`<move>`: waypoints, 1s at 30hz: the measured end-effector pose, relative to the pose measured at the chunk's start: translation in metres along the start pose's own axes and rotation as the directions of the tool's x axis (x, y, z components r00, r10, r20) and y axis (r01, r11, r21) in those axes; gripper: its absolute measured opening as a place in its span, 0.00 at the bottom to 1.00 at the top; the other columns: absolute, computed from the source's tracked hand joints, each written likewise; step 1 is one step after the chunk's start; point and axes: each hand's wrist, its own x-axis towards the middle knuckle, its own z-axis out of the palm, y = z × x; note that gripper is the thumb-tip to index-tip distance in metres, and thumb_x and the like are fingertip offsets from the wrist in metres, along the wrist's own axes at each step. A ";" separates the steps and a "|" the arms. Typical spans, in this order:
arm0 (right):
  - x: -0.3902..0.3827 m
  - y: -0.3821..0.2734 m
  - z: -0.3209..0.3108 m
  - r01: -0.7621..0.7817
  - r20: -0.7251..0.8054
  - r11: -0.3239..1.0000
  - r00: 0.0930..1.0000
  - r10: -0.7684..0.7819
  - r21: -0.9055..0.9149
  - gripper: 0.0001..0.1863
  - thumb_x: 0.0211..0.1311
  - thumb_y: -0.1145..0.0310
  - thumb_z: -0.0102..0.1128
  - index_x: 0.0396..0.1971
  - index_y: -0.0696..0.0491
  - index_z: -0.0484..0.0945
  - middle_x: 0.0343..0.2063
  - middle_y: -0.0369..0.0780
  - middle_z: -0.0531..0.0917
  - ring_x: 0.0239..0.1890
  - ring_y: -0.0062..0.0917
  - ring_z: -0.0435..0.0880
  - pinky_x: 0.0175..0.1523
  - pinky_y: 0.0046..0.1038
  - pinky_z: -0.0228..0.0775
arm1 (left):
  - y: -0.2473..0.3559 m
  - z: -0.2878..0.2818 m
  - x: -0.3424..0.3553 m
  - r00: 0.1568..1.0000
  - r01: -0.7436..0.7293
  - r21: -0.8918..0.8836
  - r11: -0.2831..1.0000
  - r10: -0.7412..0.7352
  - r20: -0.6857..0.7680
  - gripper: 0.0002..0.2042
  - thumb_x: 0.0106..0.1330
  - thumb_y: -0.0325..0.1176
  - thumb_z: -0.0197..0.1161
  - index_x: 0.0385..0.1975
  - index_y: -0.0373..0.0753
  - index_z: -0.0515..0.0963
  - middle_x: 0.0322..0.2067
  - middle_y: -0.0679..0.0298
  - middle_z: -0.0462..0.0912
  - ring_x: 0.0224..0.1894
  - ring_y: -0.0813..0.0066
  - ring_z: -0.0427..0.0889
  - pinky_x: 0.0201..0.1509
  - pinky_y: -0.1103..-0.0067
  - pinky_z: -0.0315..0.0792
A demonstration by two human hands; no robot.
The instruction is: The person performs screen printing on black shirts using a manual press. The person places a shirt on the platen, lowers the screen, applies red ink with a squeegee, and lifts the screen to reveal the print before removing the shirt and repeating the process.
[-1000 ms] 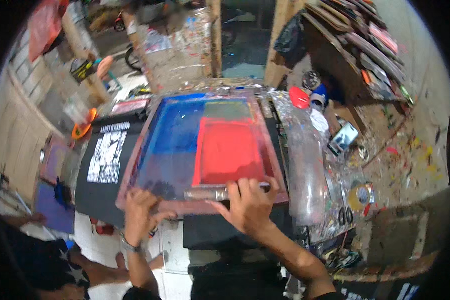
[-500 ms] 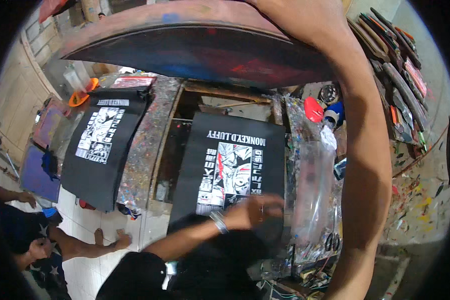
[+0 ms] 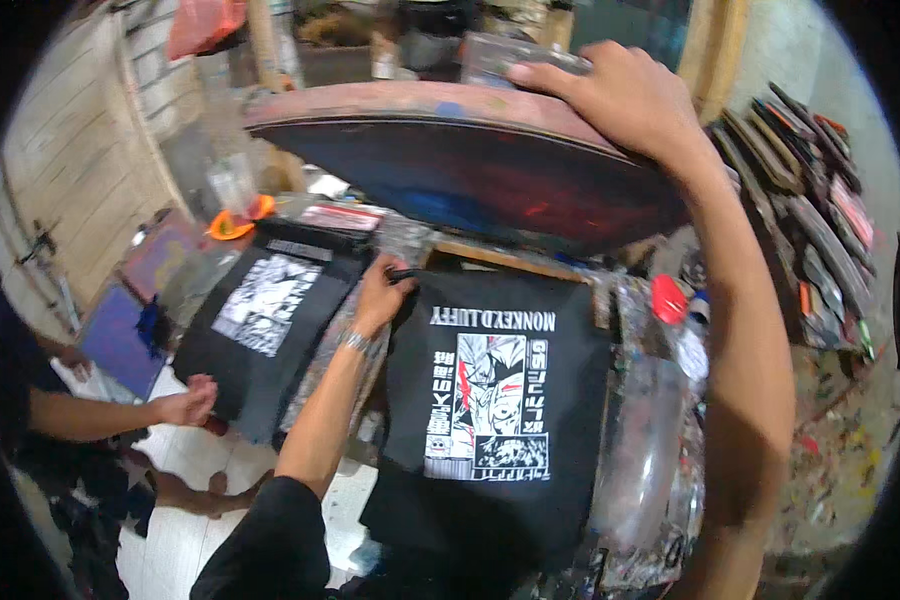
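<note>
A black fabric piece [image 3: 580, 400] with a white, grey and red comic-style print lies on the bench in front of me. My left hand [image 3: 380, 295], with a metal band at the wrist, pinches the fabric's far left corner. Above the far end of the cloth, a wooden-edged screen frame [image 3: 370, 103] is tilted up, its dark underside stained blue and red. My right hand [image 3: 625, 100] is closed over its upper edge at the right. To the left lies a stack of black printed fabric pieces [image 3: 240, 365] with a similar design.
Another person's hand [image 3: 185, 402] is near the stack's front edge. A clear plastic bottle [image 3: 642, 450] lies right of the cloth, near a red lid [image 3: 667, 299]. Long tools [image 3: 820, 230] lean at the right wall. An orange dish [image 3: 238, 218] sits at back left.
My left hand has moved from over the print to the cloth's far left corner and now grips it. My right hand still holds the raised frame. The other person's hand has reached toward the stack.
</note>
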 end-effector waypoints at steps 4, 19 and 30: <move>0.000 -0.022 -0.015 -0.062 0.082 0.998 0.995 0.062 0.002 0.48 0.56 0.23 0.55 0.40 0.62 0.87 0.39 0.59 0.87 0.48 0.54 0.87 0.56 0.46 0.77 | 0.021 -0.199 -0.062 0.902 0.042 0.096 0.994 0.004 -0.431 0.13 0.61 0.19 0.67 0.44 0.37 0.76 0.35 0.63 0.81 0.41 0.76 0.80 0.47 0.78 0.74; -0.003 -0.011 -0.013 0.090 0.056 0.994 0.994 -0.093 0.061 0.39 0.65 0.34 0.52 0.48 0.59 0.86 0.53 0.54 0.85 0.58 0.49 0.83 0.63 0.44 0.74 | 0.137 0.119 -0.308 0.432 -0.694 0.004 0.720 0.411 0.803 0.34 0.64 0.51 0.67 0.71 0.53 0.69 0.70 0.61 0.70 0.76 0.53 0.61 0.76 0.47 0.54; 0.047 0.009 0.004 0.229 0.056 0.966 0.970 -0.237 0.122 0.37 0.63 0.35 0.56 0.57 0.53 0.84 0.62 0.56 0.79 0.65 0.49 0.77 0.69 0.41 0.67 | 0.022 -0.061 -0.235 0.652 -0.582 0.510 0.633 -0.011 0.758 0.42 0.61 0.64 0.65 0.73 0.48 0.67 0.74 0.47 0.62 0.78 0.46 0.57 0.78 0.46 0.44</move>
